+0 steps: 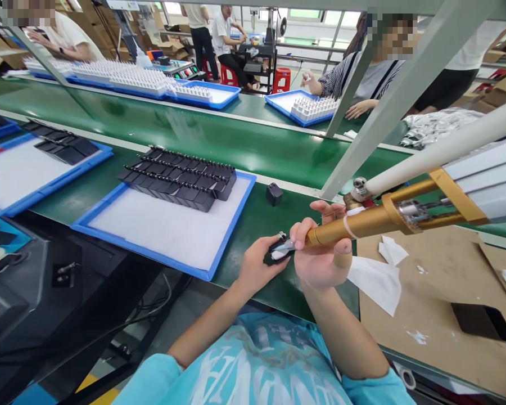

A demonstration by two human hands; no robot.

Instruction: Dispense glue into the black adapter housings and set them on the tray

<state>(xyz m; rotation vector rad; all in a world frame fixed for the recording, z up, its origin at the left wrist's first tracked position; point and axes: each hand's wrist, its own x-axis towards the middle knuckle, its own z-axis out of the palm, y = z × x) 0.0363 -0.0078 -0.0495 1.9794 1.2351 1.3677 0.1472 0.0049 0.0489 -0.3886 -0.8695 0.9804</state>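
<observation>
My left hand (259,267) is closed around a small black charger-like part (277,251) with a white face, held just above the green bench. My right hand (322,247) grips a gold tube-shaped dispensing tool (365,220) whose tip meets the part. A finger cot covers one right finger. A single black part (274,193) stands on the bench just beyond my hands. Left of it lies a blue tray (168,230) with several rows of black parts (179,177) along its far side.
A cardboard sheet (442,292) with white paper scraps lies at right. More blue trays sit at far left and across the green conveyor (219,140), some filled with white parts. Other people work on the far side. A grey slanted frame bar (388,95) crosses above.
</observation>
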